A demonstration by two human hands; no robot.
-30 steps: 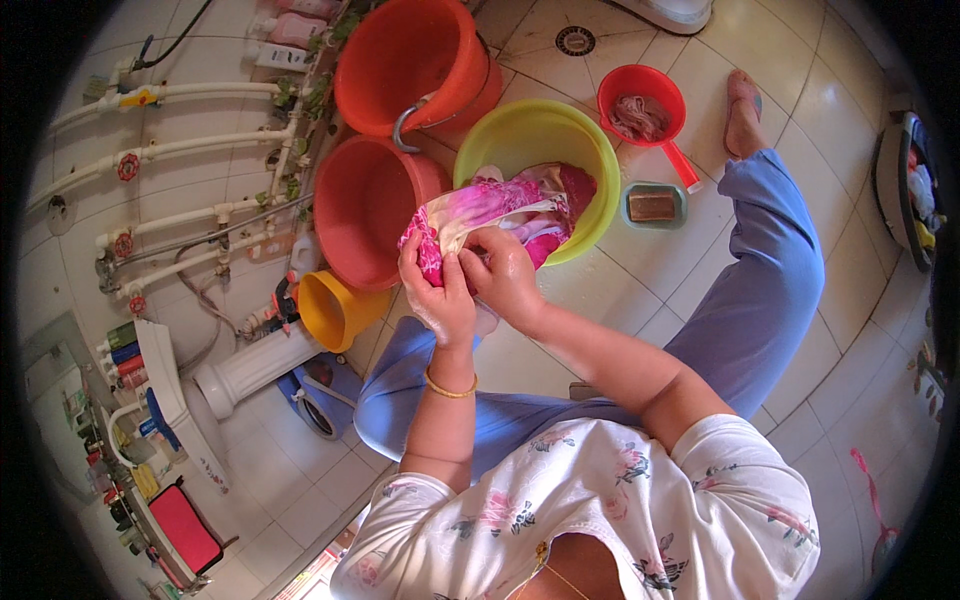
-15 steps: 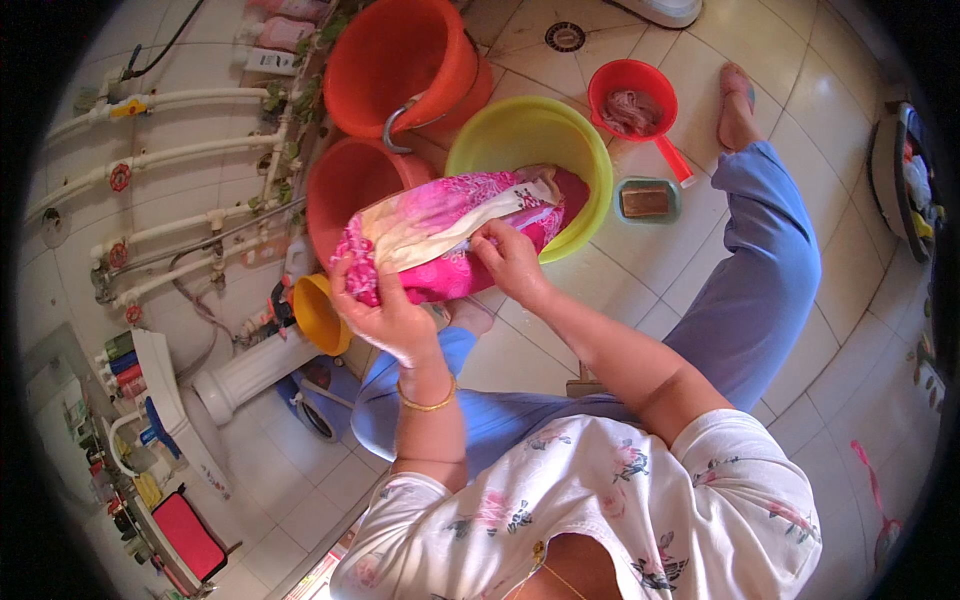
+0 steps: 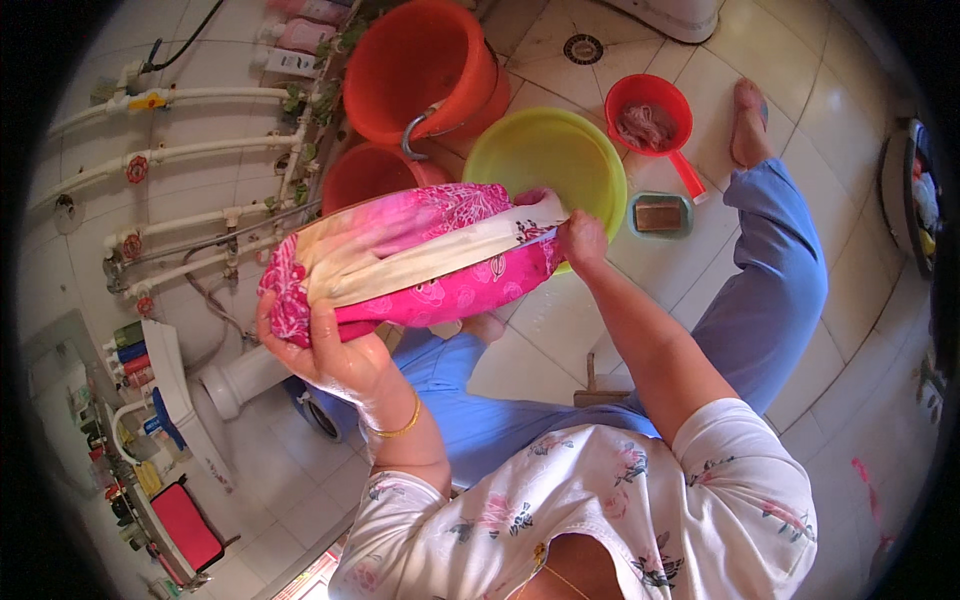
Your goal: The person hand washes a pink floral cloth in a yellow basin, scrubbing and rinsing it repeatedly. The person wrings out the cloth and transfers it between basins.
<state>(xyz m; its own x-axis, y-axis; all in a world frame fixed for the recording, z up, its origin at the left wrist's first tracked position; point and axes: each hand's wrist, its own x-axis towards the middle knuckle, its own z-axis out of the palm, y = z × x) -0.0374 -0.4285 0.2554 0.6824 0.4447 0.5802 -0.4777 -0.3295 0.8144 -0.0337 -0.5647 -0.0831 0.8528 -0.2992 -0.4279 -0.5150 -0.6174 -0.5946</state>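
Below, yellow basin (image 3: pixel 520 150), red buckets (image 3: pixel 420 60) w/ pink cloth (image 3: pixel 420 260) covering them.

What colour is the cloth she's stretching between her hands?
The cloth is bright pink with a floral print and a cream band along it, seen in the head view.

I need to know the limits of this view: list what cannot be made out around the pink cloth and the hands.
Head view, the only one:
- Lower red bucket: its inside is mostly hidden by the pink cloth.
- Left hand: fingertips hidden behind the cloth.
- Right hand: fingertips hidden in the cloth's end.
- Red scoop: contents too small to identify.
- Shelf bottles: too small, bent by the rim.
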